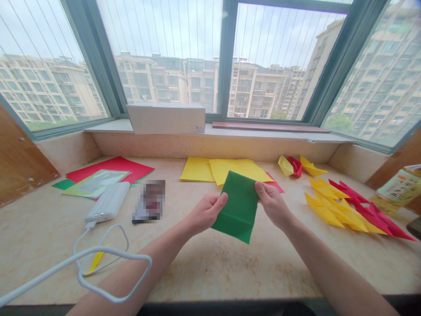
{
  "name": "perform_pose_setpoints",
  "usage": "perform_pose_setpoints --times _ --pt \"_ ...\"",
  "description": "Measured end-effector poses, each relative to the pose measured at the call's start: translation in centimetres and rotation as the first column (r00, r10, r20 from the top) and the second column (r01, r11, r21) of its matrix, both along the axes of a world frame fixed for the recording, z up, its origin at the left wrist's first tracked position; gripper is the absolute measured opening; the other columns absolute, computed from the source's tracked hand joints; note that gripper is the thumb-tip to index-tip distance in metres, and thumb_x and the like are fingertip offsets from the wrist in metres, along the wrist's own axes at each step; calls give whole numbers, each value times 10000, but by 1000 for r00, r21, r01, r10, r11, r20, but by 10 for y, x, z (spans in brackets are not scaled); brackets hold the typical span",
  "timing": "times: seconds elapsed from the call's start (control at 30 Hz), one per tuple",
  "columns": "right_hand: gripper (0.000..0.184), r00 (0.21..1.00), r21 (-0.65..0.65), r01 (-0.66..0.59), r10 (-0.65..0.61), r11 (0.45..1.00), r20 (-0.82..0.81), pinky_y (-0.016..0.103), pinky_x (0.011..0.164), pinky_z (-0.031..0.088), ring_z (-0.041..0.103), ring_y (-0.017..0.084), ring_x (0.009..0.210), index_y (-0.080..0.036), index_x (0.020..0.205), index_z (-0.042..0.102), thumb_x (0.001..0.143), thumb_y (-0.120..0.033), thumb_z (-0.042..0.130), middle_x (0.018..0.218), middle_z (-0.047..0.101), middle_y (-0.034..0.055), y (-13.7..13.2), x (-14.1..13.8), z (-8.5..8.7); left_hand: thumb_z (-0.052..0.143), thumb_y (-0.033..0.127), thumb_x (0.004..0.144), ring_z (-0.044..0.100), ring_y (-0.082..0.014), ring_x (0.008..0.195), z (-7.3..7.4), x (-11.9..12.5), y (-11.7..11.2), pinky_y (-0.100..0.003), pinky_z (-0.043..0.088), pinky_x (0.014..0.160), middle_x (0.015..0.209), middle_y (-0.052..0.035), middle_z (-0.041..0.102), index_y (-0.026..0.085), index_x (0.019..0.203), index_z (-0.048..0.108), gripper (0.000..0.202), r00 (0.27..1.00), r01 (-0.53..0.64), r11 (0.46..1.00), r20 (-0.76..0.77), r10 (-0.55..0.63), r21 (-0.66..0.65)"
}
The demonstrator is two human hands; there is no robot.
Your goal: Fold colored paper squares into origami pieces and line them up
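A green sheet of paper (238, 206) is held up over the counter, with a crease running across its lower part. My left hand (208, 213) pinches its left edge, thumb on the front face. Near the upper right edge, my right hand (271, 199) grips the same sheet between thumb and fingers. The fingers behind the paper are hidden. Just beyond it lie yellow sheets (197, 170), with a bit of red paper (275, 182) showing at their right end.
Folded yellow paper shapes (329, 206) and red ones (378, 215) stand at right near a bottle (399, 186). At left are red sheets (112, 166), a white power bank (108, 202), its looping cable (115, 250) and a pixelated item (149, 202). A white box (166, 119) sits on the sill.
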State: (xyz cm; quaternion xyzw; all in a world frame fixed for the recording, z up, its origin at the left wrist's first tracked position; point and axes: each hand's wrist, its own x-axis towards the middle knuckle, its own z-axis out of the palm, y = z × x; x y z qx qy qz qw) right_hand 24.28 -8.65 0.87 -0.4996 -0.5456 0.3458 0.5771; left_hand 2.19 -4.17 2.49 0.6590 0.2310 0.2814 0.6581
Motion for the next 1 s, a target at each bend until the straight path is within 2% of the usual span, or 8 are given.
perform_pose_setpoints --times 0.2,0.43,0.5,0.6,0.7,0.77,0.87,1.0 --pt "591 999 -70 -35 33 997 -32 310 472 458 575 207 530 -235 705 644 826 -788 476 511 581 19 2 -2 -2 439 661 918 691 -247 871 5 -2 -9 -324 516 828 856 -86 750 160 945 755 593 993 107 993 47 -110 52" --pt "579 979 -53 -129 118 990 -169 342 624 543 691 252 764 -207 963 705 846 -741 513 797 734 63 -2 -10 3 426 662 919 654 -235 741 -4 -2 -6 -282 486 626 781 -82 728 123 903 754 631 994 -6 982 -107 27 190" --pt "517 993 7 -60 61 998 -105 337 636 529 673 244 758 -214 925 698 872 -697 521 788 720 54 -3 -10 3 438 636 928 660 -242 764 -7 1 -3 -289 496 636 810 -87 731 122 950 751 602 995 -22 982 -91 40 190" --pt "483 982 116 177 -184 977 52 310 549 455 575 202 603 -217 723 627 893 -658 524 609 612 19 -4 -8 2 540 540 919 663 -283 970 -11 5 2 -354 537 790 1059 -124 723 149 1258 638 527 985 -169 965 5 171 201" --pt "483 941 179 281 -307 943 138 298 496 400 494 180 523 -224 675 577 919 -633 497 527 521 -3 -5 -11 0 649 424 876 511 -318 1281 -15 6 5 -462 459 1021 1413 -174 533 199 1481 398 692 953 -300 894 72 293 332" --pt "488 963 171 186 -214 968 165 317 555 453 567 215 602 -220 798 644 945 -635 434 613 603 27 -7 -16 -2 676 395 860 389 -331 1395 -16 4 4 -510 344 1130 1534 -171 396 225 1519 330 763 968 -242 868 50 245 433" --pt "616 972 155 -65 28 986 231 379 788 520 657 298 896 -223 1046 697 951 -687 304 873 716 89 -12 -26 -2 725 417 818 263 -362 1464 -14 1 -2 -548 199 1199 1588 -157 309 241 1546 271 876 988 -123 865 -20 152 486" --pt "775 919 161 -252 184 954 350 421 1046 428 565 343 1210 -234 1253 645 869 -802 283 1086 716 115 -17 -36 -2 840 416 689 197 -386 1483 -8 1 -7 -562 146 1212 1606 -154 265 240 1556 237 1071 996 -65 880 -22 85 471"
